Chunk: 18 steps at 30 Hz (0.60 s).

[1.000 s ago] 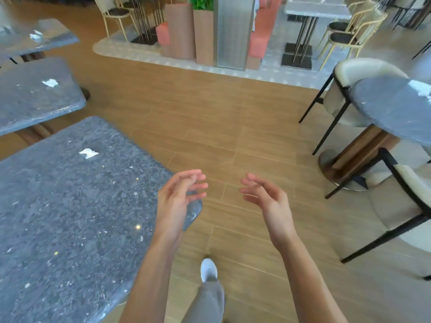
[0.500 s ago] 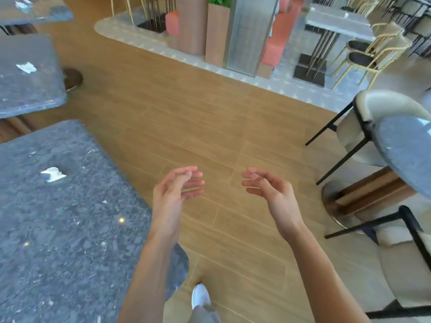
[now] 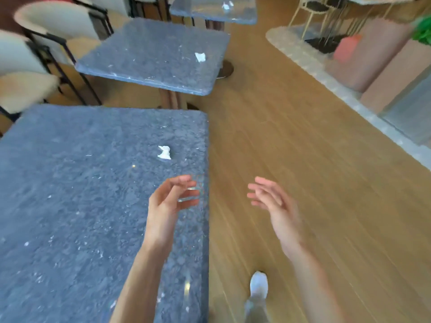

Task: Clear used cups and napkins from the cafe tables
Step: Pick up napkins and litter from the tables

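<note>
A crumpled white napkin (image 3: 164, 152) lies on the near grey stone table (image 3: 70, 206), close to its right edge. My left hand (image 3: 170, 199) hovers over that table just short of the napkin, fingers loosely bent and holding nothing. My right hand (image 3: 272, 201) is raised over the wooden floor beside the table, fingers relaxed and empty. A second white napkin (image 3: 200, 57) lies on the middle table (image 3: 144, 54). A third napkin (image 3: 226, 5) sits on the far table (image 3: 214, 12). No cups are visible.
Cream chairs with black frames (image 3: 42, 50) stand left of the tables. A wooden aisle (image 3: 291, 136) runs on the right, bordered by a raised pale platform (image 3: 338, 87) with planters and gold-framed chairs. My white shoe (image 3: 258, 285) is on the floor beside the table.
The view has swung left toward the row of tables; the near napkin now lies ahead of my left hand. Both hands stay raised and empty.
</note>
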### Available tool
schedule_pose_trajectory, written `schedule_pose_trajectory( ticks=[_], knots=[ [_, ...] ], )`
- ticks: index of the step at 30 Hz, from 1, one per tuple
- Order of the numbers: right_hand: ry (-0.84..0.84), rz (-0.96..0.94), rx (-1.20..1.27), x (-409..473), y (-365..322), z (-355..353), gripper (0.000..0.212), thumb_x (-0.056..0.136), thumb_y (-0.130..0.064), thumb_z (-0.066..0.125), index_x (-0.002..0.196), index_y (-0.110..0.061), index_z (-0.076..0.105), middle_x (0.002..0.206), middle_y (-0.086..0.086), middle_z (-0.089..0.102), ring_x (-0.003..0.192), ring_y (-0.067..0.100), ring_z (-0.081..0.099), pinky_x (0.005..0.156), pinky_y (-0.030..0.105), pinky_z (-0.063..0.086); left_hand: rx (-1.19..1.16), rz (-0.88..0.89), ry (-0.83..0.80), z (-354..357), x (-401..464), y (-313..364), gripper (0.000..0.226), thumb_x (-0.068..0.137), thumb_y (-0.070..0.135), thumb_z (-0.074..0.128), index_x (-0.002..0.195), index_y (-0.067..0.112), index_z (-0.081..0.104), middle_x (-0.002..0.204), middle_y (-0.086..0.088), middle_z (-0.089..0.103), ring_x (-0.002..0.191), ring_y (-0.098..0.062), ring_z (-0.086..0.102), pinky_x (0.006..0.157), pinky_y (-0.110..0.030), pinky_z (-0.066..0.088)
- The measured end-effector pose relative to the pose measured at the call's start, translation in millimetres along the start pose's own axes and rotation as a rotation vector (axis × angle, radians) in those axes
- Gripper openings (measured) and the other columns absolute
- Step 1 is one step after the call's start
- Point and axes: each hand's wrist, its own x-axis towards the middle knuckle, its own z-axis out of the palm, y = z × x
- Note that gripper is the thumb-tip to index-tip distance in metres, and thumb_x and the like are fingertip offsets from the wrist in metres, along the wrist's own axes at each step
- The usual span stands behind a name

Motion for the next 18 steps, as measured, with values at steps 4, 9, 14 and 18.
schedule_pose_trajectory(
  ticks=[4,9,14,18],
  knots=[
    [-0.179,0.005,0.001,68.0,2.6,16.2,0.028,0.099,0.001,0.058,0.107,-0.024,0.068,0.093,-0.005,0.079,0.088,0.018,0.072,0.076,0.023,0.060,-0.007,0.026,0.224,7.3,21.6,0.9,0.028,0.083,0.027,0.059,0.099,0.011,0.074,0.101,-0.008,0.077,0.090,-0.025,0.074,0.076,-0.036,0.061],
    [-0.447,0.037,-0.019,132.5,-19.6,26.4,0.025,0.098,0.000,0.061,0.116,-0.017,0.066,0.109,0.005,0.074,0.097,0.022,0.070,0.080,0.024,0.059,-0.046,0.085,0.444,39.1,30.8,10.2,0.017,0.091,0.020,0.062,0.099,0.009,0.073,0.099,-0.007,0.076,0.086,-0.024,0.074,0.072,-0.034,0.062],
    [-0.579,0.007,-0.101,175.5,-44.5,23.2,0.028,0.098,-0.003,0.062,0.125,-0.011,0.064,0.117,0.008,0.072,0.097,0.021,0.069,0.083,0.025,0.059,-0.051,0.072,0.546,80.7,40.3,20.2,0.020,0.102,0.007,0.054,0.098,0.008,0.073,0.103,-0.012,0.075,0.088,-0.025,0.073,0.071,-0.033,0.061],
    [-0.655,0.002,-0.151,208.2,-52.5,41.9,0.028,0.097,-0.001,0.064,0.122,-0.015,0.063,0.119,0.010,0.070,0.094,0.019,0.067,0.088,0.033,0.058,-0.039,0.087,0.608,88.2,58.3,35.5,0.020,0.102,0.007,0.053,0.102,0.005,0.073,0.108,-0.017,0.074,0.092,-0.029,0.072,0.077,-0.040,0.060]
  ],
)
